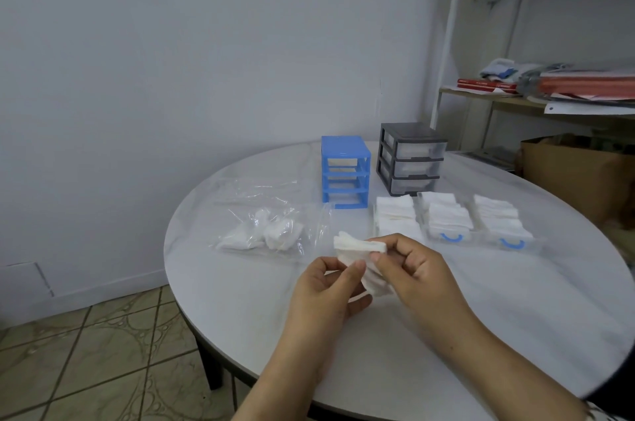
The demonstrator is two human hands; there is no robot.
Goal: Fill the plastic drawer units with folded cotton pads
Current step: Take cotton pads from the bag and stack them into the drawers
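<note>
- Head view is showing a round white tabletop (481, 300) filling the lower right of the frame.
- The left hand (326, 293) and right hand (412, 269) are meeting at lower centre, both pinching 1 white cotton pad (360, 248) and holding it above the tabletop.
- The left thumb is pressing the pad's lower part; the right fingertips (388, 245) are gripping its upper edge.
- A blue drawer unit (345, 173) is standing at centre with its 3 slots empty of drawers.
- A grey drawer unit (410, 159) is standing just right of it, holding 3 clear drawers.
- 3 pulled-out clear drawers (446, 221) are lying in front, packed with folded pads.
- A clear plastic bag (268, 231) holding loose pads is lying at centre left.
</note>
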